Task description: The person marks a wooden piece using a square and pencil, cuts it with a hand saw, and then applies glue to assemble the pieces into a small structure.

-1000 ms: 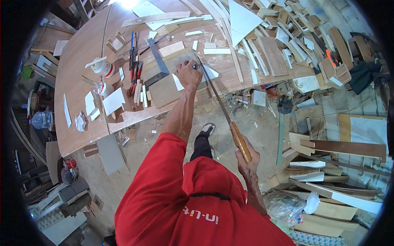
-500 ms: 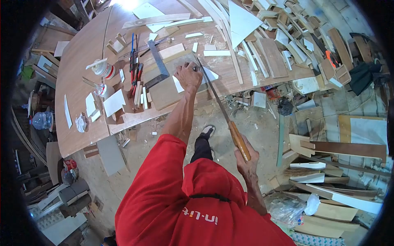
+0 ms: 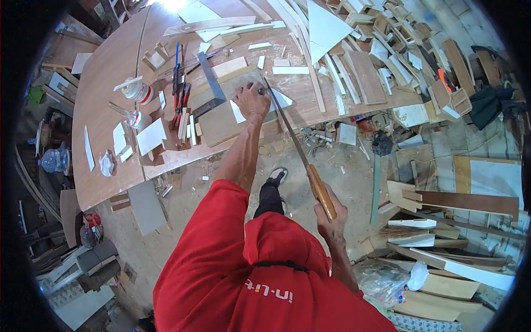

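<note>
1. The saw (image 3: 301,152) runs from the board (image 3: 227,119) on the workbench (image 3: 105,99) back toward you.
2. Your right hand (image 3: 330,213) is fisted around its wooden handle.
3. Your left hand (image 3: 251,99) presses flat on the board, beside the blade tip.

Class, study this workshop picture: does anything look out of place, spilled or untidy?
Yes. Offcuts and shavings litter the floor below the table edge, and loose strips clutter its top. The left hand pins a board while the right hand holds the saw.

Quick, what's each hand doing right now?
Left hand: pressed flat on the wooden board.
Right hand: closed around the saw handle.
</note>
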A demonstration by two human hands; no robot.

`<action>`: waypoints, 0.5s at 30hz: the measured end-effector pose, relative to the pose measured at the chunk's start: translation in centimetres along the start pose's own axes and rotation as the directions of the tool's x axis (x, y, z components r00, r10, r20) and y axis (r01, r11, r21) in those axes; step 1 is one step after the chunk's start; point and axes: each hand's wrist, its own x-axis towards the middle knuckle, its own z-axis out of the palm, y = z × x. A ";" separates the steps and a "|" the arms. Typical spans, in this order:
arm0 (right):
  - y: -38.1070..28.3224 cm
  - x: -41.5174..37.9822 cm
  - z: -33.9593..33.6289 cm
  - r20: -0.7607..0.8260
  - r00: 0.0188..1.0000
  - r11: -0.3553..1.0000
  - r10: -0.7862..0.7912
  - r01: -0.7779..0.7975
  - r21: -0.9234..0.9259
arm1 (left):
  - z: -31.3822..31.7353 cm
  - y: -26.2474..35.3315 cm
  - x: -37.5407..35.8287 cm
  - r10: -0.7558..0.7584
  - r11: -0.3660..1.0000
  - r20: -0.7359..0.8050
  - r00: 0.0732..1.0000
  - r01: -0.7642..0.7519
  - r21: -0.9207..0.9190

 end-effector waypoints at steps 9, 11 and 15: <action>-0.3 -0.3 -0.1 0.019 0.998 0.998 0.058 -0.058 -0.001 | 0.2 -0.1 0.0 -0.020 1.000 0.014 1.000 0.019 0.015; -0.4 0.7 0.5 0.022 0.999 0.999 0.045 -0.045 -0.008 | 0.5 -0.2 0.1 -0.009 1.000 -0.032 0.999 0.010 0.029; -0.9 -0.4 -0.1 0.058 0.996 0.998 0.070 -0.070 -0.003 | -0.6 0.3 -0.3 0.020 1.000 -0.008 1.000 -0.020 0.023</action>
